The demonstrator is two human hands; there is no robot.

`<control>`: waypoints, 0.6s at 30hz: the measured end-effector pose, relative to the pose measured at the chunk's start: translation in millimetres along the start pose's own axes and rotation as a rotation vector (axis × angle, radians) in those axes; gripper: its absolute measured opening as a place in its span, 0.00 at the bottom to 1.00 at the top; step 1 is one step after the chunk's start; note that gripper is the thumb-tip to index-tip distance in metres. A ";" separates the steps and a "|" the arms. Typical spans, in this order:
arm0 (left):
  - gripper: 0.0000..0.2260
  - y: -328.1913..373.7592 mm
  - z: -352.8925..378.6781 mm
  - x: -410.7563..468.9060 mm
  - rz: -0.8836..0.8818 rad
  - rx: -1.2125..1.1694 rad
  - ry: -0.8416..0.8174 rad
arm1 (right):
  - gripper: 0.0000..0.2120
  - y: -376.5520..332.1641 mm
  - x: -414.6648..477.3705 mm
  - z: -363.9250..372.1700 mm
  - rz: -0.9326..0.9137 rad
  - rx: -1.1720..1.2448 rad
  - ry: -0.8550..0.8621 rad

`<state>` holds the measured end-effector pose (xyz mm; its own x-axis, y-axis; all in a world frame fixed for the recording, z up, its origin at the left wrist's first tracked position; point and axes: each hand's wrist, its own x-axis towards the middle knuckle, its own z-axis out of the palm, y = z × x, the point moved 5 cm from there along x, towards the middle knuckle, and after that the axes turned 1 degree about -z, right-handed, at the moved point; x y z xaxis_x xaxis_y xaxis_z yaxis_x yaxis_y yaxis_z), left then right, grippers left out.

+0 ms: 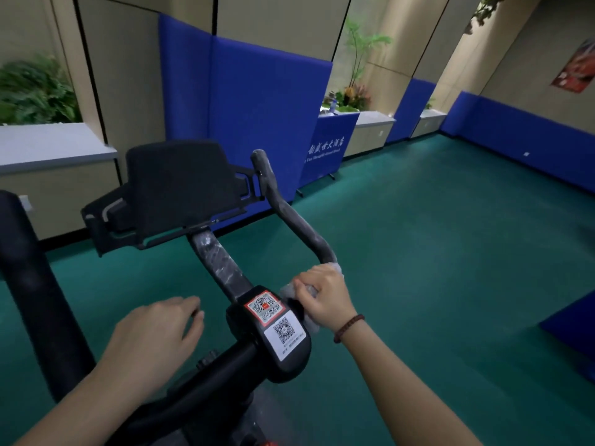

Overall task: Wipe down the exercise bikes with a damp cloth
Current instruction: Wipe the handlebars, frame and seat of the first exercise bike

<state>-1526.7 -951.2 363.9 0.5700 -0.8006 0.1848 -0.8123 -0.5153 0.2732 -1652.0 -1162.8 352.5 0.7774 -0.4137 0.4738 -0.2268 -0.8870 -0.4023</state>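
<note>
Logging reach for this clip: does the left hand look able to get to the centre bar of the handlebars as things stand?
Probably yes: the left hand hovers open, holding nothing, just left of the centre bar, with only open air between them.

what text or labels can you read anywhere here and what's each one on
Blue banner: white Chinese characters over a smaller Latin line, too blurred to read.
Red-bordered sticker on the bike: QR code, print too small.
White sticker below it: QR code, caption too small.
Wall poster: unreadable.
</note>
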 end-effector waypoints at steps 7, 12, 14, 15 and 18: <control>0.17 -3.6 -50.4 40.9 0.190 -0.002 0.366 | 0.16 46.8 30.0 -16.1 -0.045 0.026 -0.017; 0.19 -2.5 -88.5 99.3 0.212 0.181 0.531 | 0.15 43.1 36.5 -17.2 -0.130 -0.091 -0.090; 0.20 -9.0 -94.6 118.6 0.121 0.219 0.527 | 0.18 41.2 29.4 -20.0 -0.031 -0.194 -0.051; 0.19 -13.2 -96.1 125.8 0.064 0.220 0.522 | 0.22 41.6 25.2 -22.1 0.067 -0.248 -0.048; 0.18 -22.4 -93.0 137.4 -0.035 0.213 0.519 | 0.22 42.2 13.9 -23.6 0.339 -0.309 -0.055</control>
<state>-1418.7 -1021.2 471.0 0.5397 -0.5540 0.6339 -0.7679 -0.6325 0.1010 -1664.5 -1210.8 360.6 0.6572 -0.6869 0.3103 -0.6314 -0.7265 -0.2711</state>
